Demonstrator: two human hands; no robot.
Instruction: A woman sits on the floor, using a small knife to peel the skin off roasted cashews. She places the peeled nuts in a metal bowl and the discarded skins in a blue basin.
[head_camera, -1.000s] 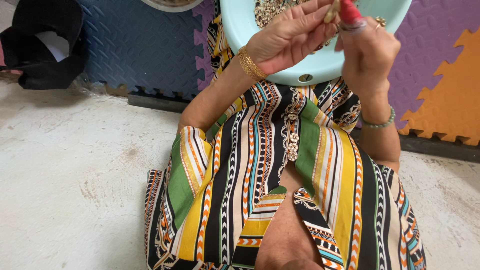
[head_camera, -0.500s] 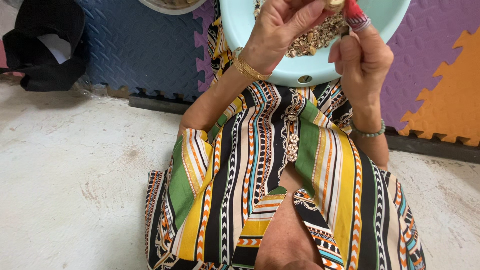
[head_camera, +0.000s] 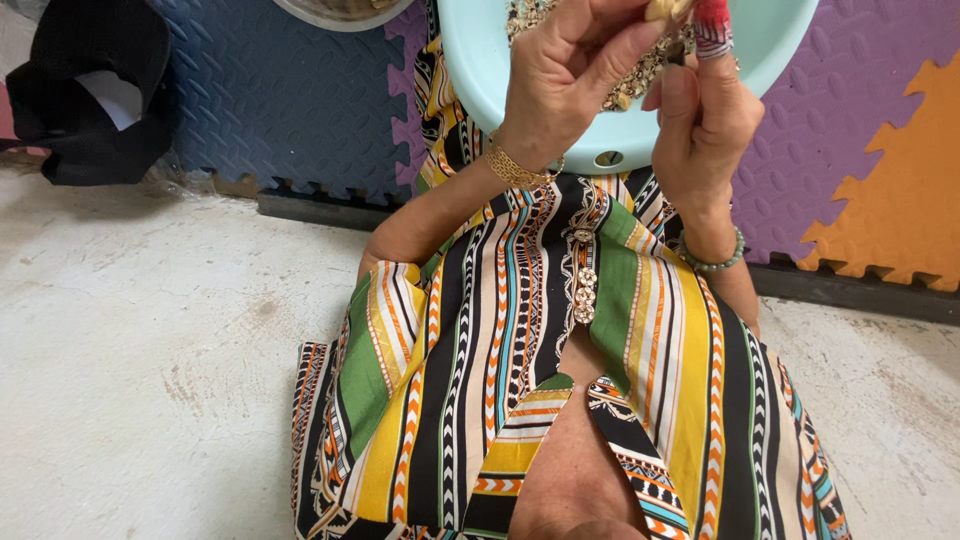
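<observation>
My left hand (head_camera: 575, 80), with a gold bracelet at the wrist, is raised over a light blue basin (head_camera: 480, 70) and pinches a small pale piece (head_camera: 665, 8) at the top edge of the view. My right hand (head_camera: 705, 125), wearing a green bead bracelet, is closed right beside it. It holds a red patterned wrapped thing (head_camera: 712, 25) against the pale piece; I cannot tell whether this is a handle or a finger cover. The basin holds several brownish husks or peelings (head_camera: 635, 85) and rests against my lap, which is covered by a striped dress (head_camera: 520, 340).
Foam floor mats lie ahead: blue (head_camera: 280, 110), purple (head_camera: 850, 110) and orange (head_camera: 900, 200). A black bag (head_camera: 90, 100) sits at the far left. The rim of another bowl (head_camera: 340, 12) shows at the top. Pale concrete floor (head_camera: 150, 350) is at my left.
Both hands have stayed together over the basin, shifting slightly while working the pale piece. More of the husks in the basin shows now.
</observation>
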